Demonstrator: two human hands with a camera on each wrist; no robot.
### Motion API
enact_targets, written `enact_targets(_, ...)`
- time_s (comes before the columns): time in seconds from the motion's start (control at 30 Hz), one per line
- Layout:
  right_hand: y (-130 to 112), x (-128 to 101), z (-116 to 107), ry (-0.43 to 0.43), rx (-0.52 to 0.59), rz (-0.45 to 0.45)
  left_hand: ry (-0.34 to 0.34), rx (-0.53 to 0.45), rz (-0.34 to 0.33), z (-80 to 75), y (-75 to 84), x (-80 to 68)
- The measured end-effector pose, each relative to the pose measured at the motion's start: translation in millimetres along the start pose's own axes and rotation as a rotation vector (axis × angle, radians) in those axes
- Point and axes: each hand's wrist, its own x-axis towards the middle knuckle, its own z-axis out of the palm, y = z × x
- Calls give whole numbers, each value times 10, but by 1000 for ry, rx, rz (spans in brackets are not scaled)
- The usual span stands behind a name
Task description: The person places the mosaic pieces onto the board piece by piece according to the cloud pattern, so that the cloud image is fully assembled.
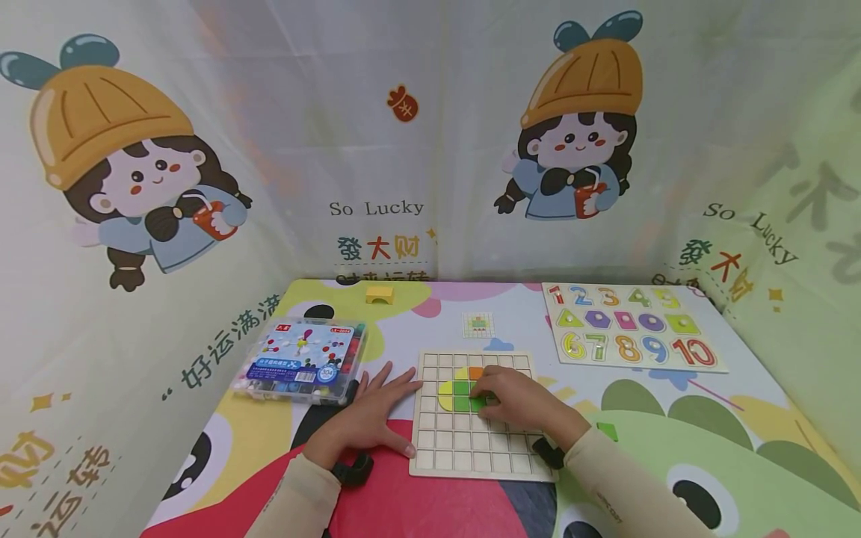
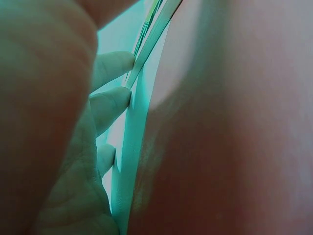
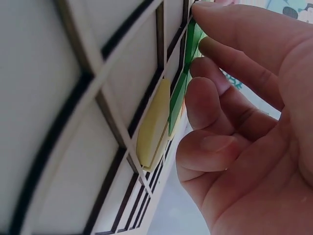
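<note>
A square wooden grid board (image 1: pixel 447 441) lies on the table, with yellow, orange and green pieces in some of its cells. My right hand (image 1: pixel 521 396) is over the board's middle, thumb and curled index finger at a green square tile (image 1: pixel 477 404) in the grid. Up close in the right wrist view, the fingertips (image 3: pixel 208 46) meet the green pieces, and a yellow rounded piece (image 3: pixel 155 125) lies in nearby cells. My left hand (image 1: pixel 366 411) spreads flat beside the board, its thumb and fingertips at the left edge. Part of the pattern is hidden under the right hand.
A clear plastic case (image 1: pixel 303 359) with a molecule-model label stands at left. Behind the board are a small pattern card (image 1: pixel 478 325) and a yellow arch block (image 1: pixel 380 294). At back right lies a number-and-shape puzzle board (image 1: pixel 625 329). A loose green piece (image 1: pixel 608 431) rests near the right forearm.
</note>
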Motion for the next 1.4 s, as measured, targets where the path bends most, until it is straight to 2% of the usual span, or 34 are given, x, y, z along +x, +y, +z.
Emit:
enact_targets(0.23, 68, -140, -35, 47, 84, 34, -9, 3, -8, 26, 10, 4)
enact_targets(0.47, 181, -479, -184, 111, 213, 62, -15, 2, -14, 36, 10, 7)
enact_targets(0.8, 400, -1060, -394, 191, 191, 137, -22, 5, -11, 42, 9, 10)
enact_targets(1.03, 536, -1408, -406, 290, 195, 162, -19, 10, -2, 42, 32, 12)
enact_targets(1.23, 679, -1524, -400, 366, 146, 196, 1, 17, 12, 26, 9, 5)
enact_targets(1.4, 778, -1544, -423, 341, 142, 237, 8, 21, 17, 11, -13, 13)
